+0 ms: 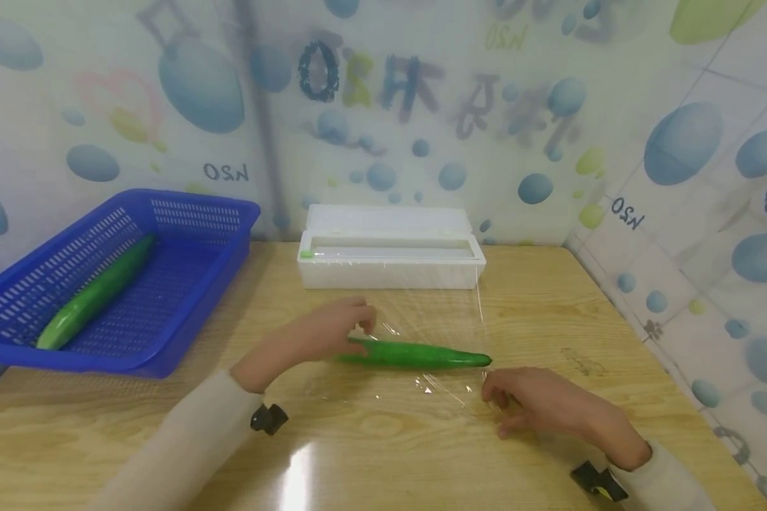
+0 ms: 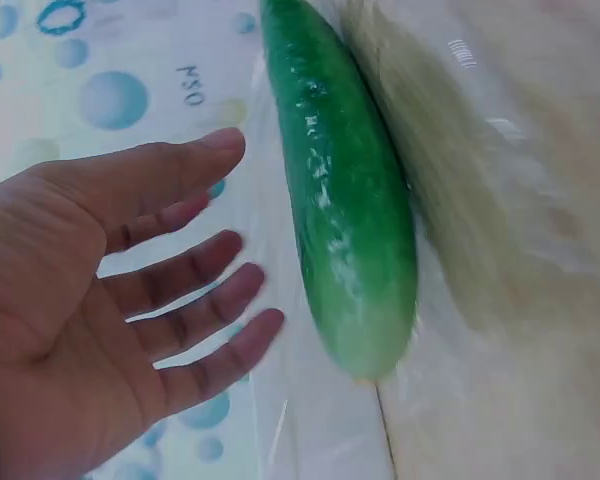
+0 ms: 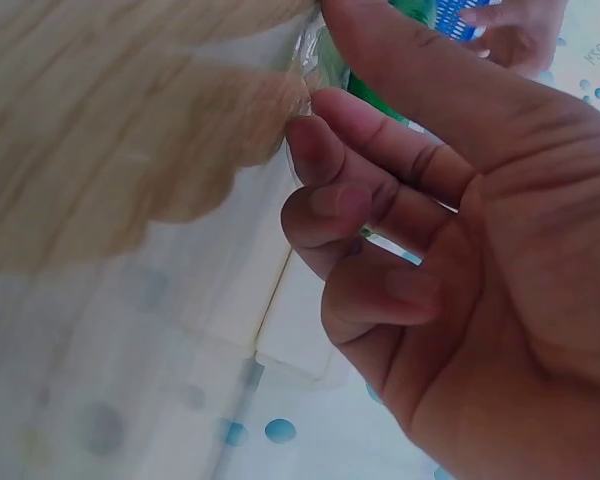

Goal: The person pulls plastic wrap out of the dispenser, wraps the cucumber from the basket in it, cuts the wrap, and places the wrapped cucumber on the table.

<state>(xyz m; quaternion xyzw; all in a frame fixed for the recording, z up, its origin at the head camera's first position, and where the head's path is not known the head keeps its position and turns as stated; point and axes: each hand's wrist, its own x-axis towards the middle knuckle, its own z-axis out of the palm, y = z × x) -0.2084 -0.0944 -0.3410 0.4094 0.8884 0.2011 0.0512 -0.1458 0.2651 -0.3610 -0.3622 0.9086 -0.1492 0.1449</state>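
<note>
A green cucumber (image 1: 415,354) lies on the wooden table under a sheet of clear cling film (image 1: 422,305) that stretches from the white box behind it. The left hand (image 1: 335,328) hovers at the cucumber's left end. In the left wrist view its fingers (image 2: 195,285) are spread apart beside the cucumber (image 2: 345,200), holding nothing. By the cucumber's right tip, the right hand (image 1: 543,404) is at the film's near right corner. Its fingers (image 3: 365,290) are loosely bent, with thumb and index apart and crinkled film at their tips.
The white cling film box (image 1: 390,275) stands against the wall with its lid up and a small green piece (image 1: 307,254) at its left end. A blue basket (image 1: 192,312) on the left holds another cucumber (image 1: 99,294). Patterned walls bound the table at the back and right.
</note>
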